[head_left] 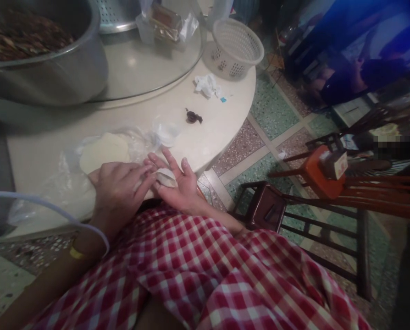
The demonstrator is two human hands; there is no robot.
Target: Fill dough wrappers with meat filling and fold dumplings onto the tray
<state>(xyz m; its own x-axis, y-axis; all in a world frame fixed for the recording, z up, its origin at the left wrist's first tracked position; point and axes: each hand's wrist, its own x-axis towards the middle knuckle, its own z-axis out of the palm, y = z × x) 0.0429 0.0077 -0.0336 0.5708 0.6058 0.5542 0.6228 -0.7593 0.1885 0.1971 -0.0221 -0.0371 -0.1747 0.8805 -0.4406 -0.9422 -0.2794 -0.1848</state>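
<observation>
white dumpling (166,178) on right hand (183,191), left fingers (140,177) touching

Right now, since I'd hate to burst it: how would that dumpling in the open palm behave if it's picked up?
The dumpling looks soft and pale, so it would probably sag and dent under a pinch. It lies on the open right hand, with the left hand pinching its edge, so it seems light for its size.
</observation>
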